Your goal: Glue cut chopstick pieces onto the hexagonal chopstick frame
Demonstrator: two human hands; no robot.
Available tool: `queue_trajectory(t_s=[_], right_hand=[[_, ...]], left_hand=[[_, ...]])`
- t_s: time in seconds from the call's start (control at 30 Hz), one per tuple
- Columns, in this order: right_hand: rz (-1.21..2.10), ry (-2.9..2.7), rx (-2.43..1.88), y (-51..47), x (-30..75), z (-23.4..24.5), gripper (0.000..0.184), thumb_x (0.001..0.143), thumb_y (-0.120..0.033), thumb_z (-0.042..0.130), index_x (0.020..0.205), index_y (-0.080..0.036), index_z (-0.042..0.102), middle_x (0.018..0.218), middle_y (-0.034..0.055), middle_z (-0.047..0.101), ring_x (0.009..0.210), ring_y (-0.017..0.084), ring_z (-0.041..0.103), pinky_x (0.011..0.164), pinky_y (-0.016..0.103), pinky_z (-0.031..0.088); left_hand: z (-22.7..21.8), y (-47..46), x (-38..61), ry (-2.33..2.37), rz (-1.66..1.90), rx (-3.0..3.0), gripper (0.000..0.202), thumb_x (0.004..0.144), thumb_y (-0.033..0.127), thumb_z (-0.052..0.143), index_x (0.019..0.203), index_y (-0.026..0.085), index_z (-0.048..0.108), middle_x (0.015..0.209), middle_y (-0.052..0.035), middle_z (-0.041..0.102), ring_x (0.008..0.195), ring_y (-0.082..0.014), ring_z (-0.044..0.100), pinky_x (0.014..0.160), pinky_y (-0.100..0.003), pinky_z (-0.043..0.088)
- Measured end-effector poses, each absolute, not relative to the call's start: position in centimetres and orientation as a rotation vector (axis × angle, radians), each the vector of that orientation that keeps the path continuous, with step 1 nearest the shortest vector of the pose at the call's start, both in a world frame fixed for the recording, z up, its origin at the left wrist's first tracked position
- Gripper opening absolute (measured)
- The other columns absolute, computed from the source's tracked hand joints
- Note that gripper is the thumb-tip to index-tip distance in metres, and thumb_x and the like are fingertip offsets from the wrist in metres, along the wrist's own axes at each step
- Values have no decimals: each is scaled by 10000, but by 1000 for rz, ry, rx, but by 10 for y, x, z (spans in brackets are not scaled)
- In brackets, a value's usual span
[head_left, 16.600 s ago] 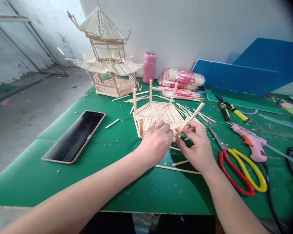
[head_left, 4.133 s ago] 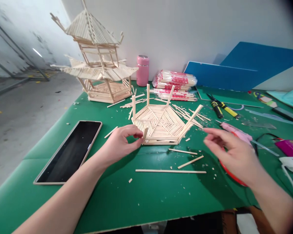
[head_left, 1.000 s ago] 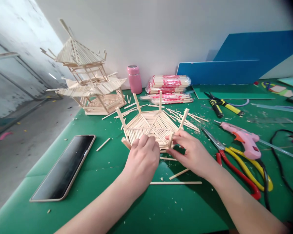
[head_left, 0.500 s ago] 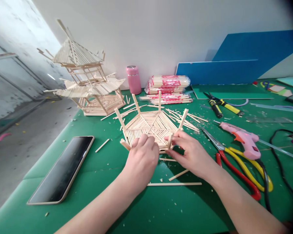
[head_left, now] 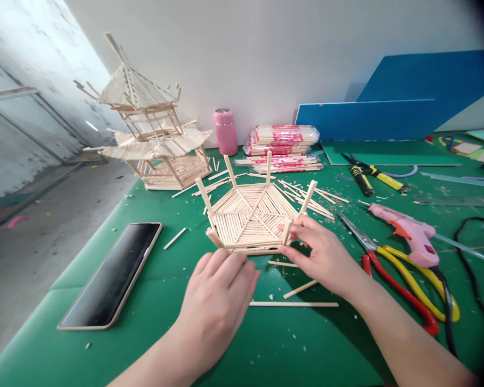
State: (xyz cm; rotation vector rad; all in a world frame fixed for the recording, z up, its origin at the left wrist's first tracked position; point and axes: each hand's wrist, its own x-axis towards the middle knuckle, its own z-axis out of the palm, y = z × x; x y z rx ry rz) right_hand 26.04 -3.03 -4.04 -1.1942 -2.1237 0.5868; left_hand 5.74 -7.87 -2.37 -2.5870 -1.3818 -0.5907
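Observation:
A hexagonal platform of wooden sticks [head_left: 252,215] lies on the green mat [head_left: 165,322], with short posts standing up at its corners. My right hand [head_left: 322,255] pinches the post at the platform's near right corner [head_left: 286,232]. My left hand [head_left: 218,301] hovers just in front of the platform's near edge, fingers loosely stretched and holding nothing. Loose sticks [head_left: 294,303] lie on the mat between and below my hands.
A tall stick pagoda [head_left: 153,129] stands at the back left, a pink bottle [head_left: 225,131] and wrapped chopstick packs [head_left: 282,141] behind. A phone [head_left: 113,274] lies left. Scissors [head_left: 403,279], a pink glue gun [head_left: 407,234] and pliers [head_left: 371,177] lie right. Blue boards [head_left: 387,118] lean on the wall.
My left hand has let go of the platform's near edge and drawn back toward me. The right hand still holds the corner post.

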Motion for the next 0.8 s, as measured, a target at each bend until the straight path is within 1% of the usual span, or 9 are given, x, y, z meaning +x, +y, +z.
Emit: queue_trajectory(t_s=[0.07,0.1,0.23,0.3,0.4,0.6,0.8], right_hand=[[575,-2112,-1187,-30,261,-41,81,780,-225,530,847,-212,575,898,37,541,790,163,551,691,296,455],[574,-2107,-1179,-30,261,-41,69,783,-235,530,831,-213,574,891,36,541,791,162,552,698,296,456],[585,-2103,-1160,-31,260,-41,85,807,-257,513,790,-208,580,870,35,545,814,163,546,732,301,449],[586,-2107,-1157,-32,260,-41,107,820,-248,498,799,-206,594,872,39,551,815,163,546,740,306,446],[583,-2112,-1147,-32,259,-42,133,830,-236,484,790,-202,606,871,47,564,821,168,554,755,312,445],[595,-2094,-1142,-31,258,-43,137,835,-229,484,795,-201,611,873,49,574,828,169,554,768,319,443],[586,-2094,-1143,-31,257,-44,141,836,-234,483,818,-205,620,861,46,570,815,168,556,738,309,445]], left_hand=[[-26,-83,42,-1501,-684,-2506,185,821,213,473,701,173,609,706,-34,608,650,-160,537,627,-311,435],[-27,-83,36,-1578,-712,-2453,184,813,227,486,688,165,607,704,-37,613,654,-163,552,629,-309,442],[-31,-72,21,-1859,-709,-2355,201,808,272,472,826,146,628,829,-66,643,735,-189,596,636,-307,476],[-32,-65,21,-1939,-695,-2414,227,815,263,447,835,144,639,854,-70,650,750,-191,601,639,-306,482],[-34,-60,24,-1989,-776,-2475,241,819,234,432,781,139,651,836,-73,659,751,-188,603,657,-304,479],[-36,-60,24,-1992,-872,-2492,235,811,230,439,766,141,652,803,-74,658,732,-186,604,656,-303,478],[-38,-59,23,-1967,-897,-2489,225,807,226,446,748,151,649,785,-64,658,706,-176,596,640,-293,468]])
